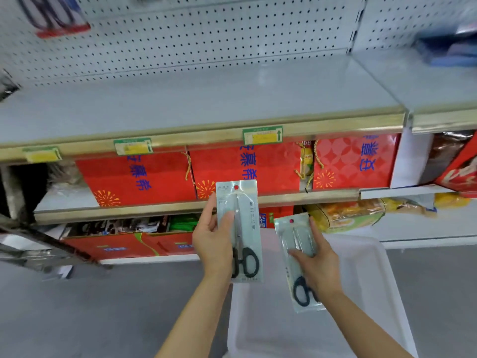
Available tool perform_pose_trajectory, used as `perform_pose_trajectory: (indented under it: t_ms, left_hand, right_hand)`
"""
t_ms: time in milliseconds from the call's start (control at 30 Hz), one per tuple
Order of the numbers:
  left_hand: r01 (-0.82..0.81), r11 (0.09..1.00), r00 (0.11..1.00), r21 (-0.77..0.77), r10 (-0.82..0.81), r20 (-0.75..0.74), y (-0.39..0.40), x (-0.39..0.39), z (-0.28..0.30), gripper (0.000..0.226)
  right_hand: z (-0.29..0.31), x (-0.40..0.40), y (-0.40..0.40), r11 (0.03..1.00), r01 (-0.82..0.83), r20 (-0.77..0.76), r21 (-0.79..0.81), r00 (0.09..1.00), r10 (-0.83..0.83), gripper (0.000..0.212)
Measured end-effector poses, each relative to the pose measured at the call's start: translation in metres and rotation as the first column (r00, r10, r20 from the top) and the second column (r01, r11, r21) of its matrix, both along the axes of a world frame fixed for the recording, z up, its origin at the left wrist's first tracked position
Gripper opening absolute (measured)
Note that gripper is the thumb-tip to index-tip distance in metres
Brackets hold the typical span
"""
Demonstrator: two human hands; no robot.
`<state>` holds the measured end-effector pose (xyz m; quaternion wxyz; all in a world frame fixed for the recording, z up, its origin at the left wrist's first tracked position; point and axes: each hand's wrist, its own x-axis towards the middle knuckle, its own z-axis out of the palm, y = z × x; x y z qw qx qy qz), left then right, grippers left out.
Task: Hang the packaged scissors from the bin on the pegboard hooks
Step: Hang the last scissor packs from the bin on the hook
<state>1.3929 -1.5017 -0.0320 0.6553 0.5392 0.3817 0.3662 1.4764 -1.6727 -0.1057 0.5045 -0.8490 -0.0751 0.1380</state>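
Left hand (214, 244): thumb across the front of a scissors pack (238, 228), fingers wrapped behind its left edge. Firm pinch grasp. Pack held upright, hang-hole at top, black handles at bottom.

Right hand (316, 270): thumb pressed on the front of a second pack (299, 262), fingers curled behind its right edge. Also grasping. This pack leans slightly left at the top, hole end up, and sits lower and nearer than the first. The two packs are just beside each other, not touching.

Below both hands: white bin (371, 280), near right. Its visible floor looks bare; the near part is hidden by forearms, so cannot tell if more packs remain.

Farther out: shelves with red boxes (136, 179) behind the packs, then a bare grey shelf top (206, 99). Pegboard (180, 40) is at the far top, well apart from both packs. One blurred hanging package (56, 16) at far left on the board; no hook can be made out clearly.

Step in hand, as judged: both packs are out of the bin and being carried up toward the board. Nothing hung from these two yet.

Next move calls for: raising a pack well up and away, finding a free hook, lining the small top hole with the hook tip, sliding it on. One pack at a time looks sensible, since each hole is small.
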Motion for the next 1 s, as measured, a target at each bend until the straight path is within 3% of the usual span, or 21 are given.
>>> perform_pose_trajectory:
  t_ms: [167, 367, 633, 1000]
  left_hand:
    - [-0.051, 0.992, 0.995, 0.111, 0.04, 0.094, 0.018, 0.003, 0.06, 0.049]
    - [-0.188, 0.968, 0.971, 0.166, 0.157, 0.182, 0.046, 0.01, 0.135, 0.049]
    - [-0.282, 0.93, 0.931, 0.236, 0.206, 0.302, 0.08, 0.018, 0.217, 0.051]
    - [-0.288, 0.922, 0.9, 0.258, 0.169, 0.401, 0.156, 0.059, 0.313, 0.052]
  right_hand:
    - [0.092, 0.004, 0.034, 0.984, -0.039, 0.155, 0.176, 0.988, 0.012, 0.093]
    - [0.183, 0.002, 0.069, 0.921, -0.087, 0.215, 0.38, 0.977, 0.004, 0.088]
    - [0.276, 0.001, 0.111, 0.875, -0.192, 0.411, 0.444, 0.912, -0.009, 0.087]
    - [0.357, 0.024, 0.191, 0.828, -0.211, 0.494, 0.52, 0.865, -0.09, 0.087]
